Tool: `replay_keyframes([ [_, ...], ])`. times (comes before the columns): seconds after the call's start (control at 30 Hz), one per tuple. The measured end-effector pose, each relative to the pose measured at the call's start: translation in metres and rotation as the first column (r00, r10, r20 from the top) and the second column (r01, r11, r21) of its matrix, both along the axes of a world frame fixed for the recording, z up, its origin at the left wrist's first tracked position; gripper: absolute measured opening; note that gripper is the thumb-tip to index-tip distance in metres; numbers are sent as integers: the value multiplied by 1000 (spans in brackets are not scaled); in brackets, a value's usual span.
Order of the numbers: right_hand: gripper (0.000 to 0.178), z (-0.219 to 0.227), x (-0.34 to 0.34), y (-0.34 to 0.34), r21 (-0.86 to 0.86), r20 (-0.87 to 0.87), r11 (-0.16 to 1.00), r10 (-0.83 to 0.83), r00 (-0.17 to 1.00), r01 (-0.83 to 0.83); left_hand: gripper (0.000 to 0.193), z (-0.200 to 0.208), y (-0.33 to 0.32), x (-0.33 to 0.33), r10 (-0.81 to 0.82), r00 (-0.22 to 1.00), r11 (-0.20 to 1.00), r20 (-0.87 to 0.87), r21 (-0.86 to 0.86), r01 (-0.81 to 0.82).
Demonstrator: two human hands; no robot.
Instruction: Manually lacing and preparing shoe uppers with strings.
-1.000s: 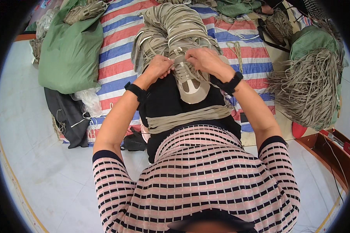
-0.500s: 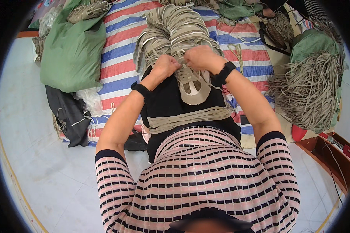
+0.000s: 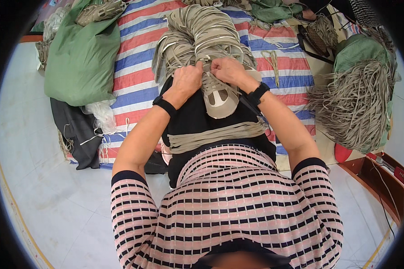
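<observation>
On my black-clad lap lies a beige shoe upper with brown mesh at its toe, laces crossing its front. My left hand is closed at the left side of its lacing, thumb uppermost, and seems to grip the upper's edge. Opposite it, my right hand pinches at the top of the lacing, apparently on a thin shoelace that is mostly hidden by the fingers. Just beyond both hands, a curved row of overlapping shoe uppers reaches away from me. A bundle of flat beige laces lies across my lap.
Under the uppers spreads a striped sheet. A green sack stands at the left, beside clear plastic and dark cloth. Many loose laces hang at the right, near an open wooden drawer. A looped lace lies on the sheet.
My left hand has turned, drawing its fingers in and raising its thumb beside the lacing. My right hand has shifted slightly left and nearer to me. The upper has tilted a little.
</observation>
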State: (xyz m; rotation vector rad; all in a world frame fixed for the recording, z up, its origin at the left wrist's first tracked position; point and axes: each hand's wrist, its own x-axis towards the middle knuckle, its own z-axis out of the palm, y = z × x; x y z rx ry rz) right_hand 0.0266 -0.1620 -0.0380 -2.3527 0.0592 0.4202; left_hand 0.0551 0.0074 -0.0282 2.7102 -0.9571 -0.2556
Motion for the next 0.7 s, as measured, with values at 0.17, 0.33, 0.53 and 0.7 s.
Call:
replay_keyframes([
  [0.17,15,1,-1,1,-39,154,999,14,988,-8,15,-15,20,8,-44,998,988,54,-143,52],
  [0.33,9,3,0,-26,562,-359,813,73,930,153,16,14,20,10,85,384,868,-919,-121,-481],
  [0.53,8,8,2,-18,623,-404,751,71,912,217,13,-4,28,9,57,965,964,-256,-235,-120],
  [0.7,8,3,-5,-18,566,-331,804,18,944,183,19,1,12,-4,118,975,971,-191,-185,-153],
])
